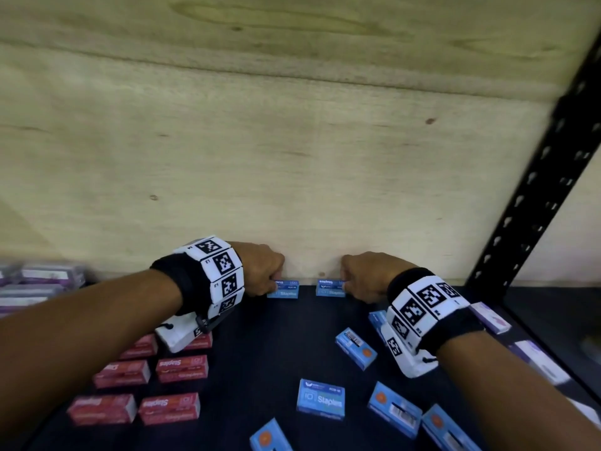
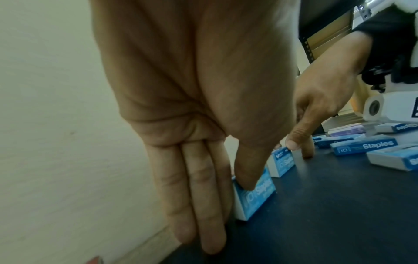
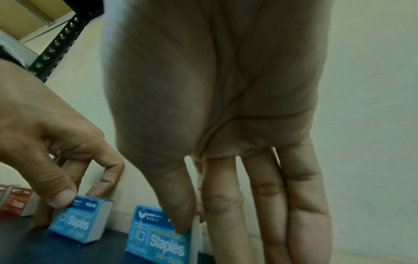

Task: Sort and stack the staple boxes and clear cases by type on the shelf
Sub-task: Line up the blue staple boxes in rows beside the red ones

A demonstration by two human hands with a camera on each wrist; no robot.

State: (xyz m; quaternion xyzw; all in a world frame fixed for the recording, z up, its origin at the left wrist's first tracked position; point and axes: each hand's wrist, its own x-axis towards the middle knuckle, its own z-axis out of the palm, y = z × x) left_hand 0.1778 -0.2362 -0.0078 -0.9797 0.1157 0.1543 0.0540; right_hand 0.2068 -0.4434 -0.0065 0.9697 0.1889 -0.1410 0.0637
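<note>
Two blue staple boxes stand on edge against the back wall of the dark shelf (image 1: 260, 353). My left hand (image 1: 276, 281) pinches the left blue box (image 1: 286, 290), thumb on its front face (image 2: 257, 192) and fingers behind. My right hand (image 1: 344, 281) pinches the right blue box (image 1: 328, 288) the same way, thumb on the printed face (image 3: 158, 239). A small gap separates the two boxes. Red staple boxes (image 1: 182, 367) lie in rows at the front left. Clear cases with purple labels (image 1: 45, 278) are piled at the far left.
Several loose blue boxes (image 1: 320, 398) lie scattered at the front right, one (image 1: 356, 348) just behind my right wrist. More purple-labelled cases (image 1: 491, 317) sit along the right edge. A black perforated upright (image 1: 536, 190) borders the right side; a plywood wall (image 1: 292, 157) closes the back.
</note>
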